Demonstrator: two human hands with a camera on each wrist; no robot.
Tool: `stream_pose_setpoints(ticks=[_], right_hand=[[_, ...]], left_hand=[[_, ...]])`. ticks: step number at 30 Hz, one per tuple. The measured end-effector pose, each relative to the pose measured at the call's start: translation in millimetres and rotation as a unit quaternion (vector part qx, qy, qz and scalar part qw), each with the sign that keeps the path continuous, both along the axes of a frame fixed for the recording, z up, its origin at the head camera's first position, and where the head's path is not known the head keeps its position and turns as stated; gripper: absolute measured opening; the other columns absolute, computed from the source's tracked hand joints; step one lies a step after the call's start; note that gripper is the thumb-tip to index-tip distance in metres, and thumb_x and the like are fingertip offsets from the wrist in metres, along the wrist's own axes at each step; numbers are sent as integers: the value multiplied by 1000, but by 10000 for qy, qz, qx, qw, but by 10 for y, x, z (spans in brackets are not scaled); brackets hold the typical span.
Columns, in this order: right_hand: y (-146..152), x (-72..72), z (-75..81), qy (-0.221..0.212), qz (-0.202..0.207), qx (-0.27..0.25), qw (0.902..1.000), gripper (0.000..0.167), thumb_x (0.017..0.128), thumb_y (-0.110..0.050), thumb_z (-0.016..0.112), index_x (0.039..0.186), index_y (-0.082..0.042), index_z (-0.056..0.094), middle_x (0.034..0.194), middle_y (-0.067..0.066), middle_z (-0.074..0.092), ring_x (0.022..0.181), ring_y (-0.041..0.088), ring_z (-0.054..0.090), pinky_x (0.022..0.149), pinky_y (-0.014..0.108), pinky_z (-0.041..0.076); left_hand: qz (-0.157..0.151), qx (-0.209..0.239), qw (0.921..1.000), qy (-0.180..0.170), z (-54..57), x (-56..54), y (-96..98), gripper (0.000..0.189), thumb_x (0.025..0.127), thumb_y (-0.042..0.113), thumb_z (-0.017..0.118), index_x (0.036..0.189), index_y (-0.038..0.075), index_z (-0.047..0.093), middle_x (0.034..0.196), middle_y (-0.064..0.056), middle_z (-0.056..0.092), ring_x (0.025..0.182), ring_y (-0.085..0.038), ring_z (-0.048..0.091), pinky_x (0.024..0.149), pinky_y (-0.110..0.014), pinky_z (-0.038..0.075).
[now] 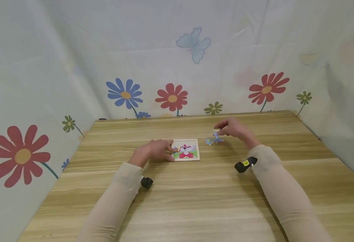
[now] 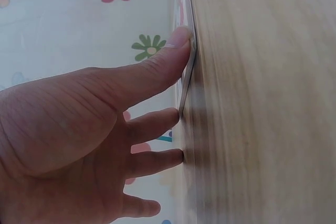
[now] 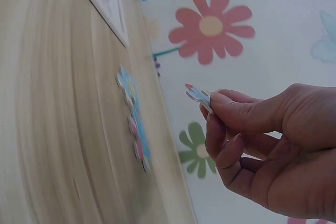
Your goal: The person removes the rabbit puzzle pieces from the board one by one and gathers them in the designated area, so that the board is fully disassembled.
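Note:
My right hand (image 1: 232, 129) pinches a light-blue jigsaw puzzle piece (image 3: 198, 96) between thumb and fingers, raised above the table. Below it lie several loose puzzle pieces (image 1: 215, 141), mostly blue with some red. To their left is a puzzle board (image 1: 199, 154) with a pale wooden frame and a white-and-red cartoon animal picture; a plain strip shows along its top. My left hand (image 1: 160, 149) rests at the board's left edge, its thumb (image 2: 176, 40) on the near side of the frame and its fingers spread, tips down at the frame and table.
Both hands work over a wood-grain table (image 1: 183, 205). Behind it hangs a white cloth (image 1: 152, 50) printed with flowers and a butterfly, which also closes off both sides. Each wrist carries a small black camera, such as the right wrist camera (image 1: 242, 167).

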State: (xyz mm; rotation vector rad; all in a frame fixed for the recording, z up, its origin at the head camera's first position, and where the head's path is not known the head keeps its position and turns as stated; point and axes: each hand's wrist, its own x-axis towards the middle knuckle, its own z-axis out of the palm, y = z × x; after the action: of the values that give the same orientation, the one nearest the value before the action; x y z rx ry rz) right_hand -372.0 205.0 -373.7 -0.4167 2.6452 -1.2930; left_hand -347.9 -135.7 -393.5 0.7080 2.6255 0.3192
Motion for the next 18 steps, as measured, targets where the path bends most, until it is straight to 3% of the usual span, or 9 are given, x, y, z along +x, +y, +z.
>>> stream_pose_setpoints(ticks=[7, 18], right_hand=[[274, 55, -1, 122, -100, 101, 9998, 24, 90, 1, 72, 113, 7, 69, 100, 17, 67, 86, 23, 54, 63, 27, 46], [399, -5, -100, 92, -222, 349, 9991, 30, 90, 0, 72, 119, 6, 69, 107, 18, 68, 91, 25, 57, 66, 27, 47]], left_hand=[[-30, -8, 10000, -15, 16, 11, -9, 54, 89, 39, 74, 139, 22, 61, 162, -8, 29, 149, -32, 25, 115, -68, 7], [0, -1, 10000, -21, 19, 3, 5, 54, 89, 39, 74, 139, 23, 60, 162, -6, 28, 149, -30, 23, 116, -67, 6]])
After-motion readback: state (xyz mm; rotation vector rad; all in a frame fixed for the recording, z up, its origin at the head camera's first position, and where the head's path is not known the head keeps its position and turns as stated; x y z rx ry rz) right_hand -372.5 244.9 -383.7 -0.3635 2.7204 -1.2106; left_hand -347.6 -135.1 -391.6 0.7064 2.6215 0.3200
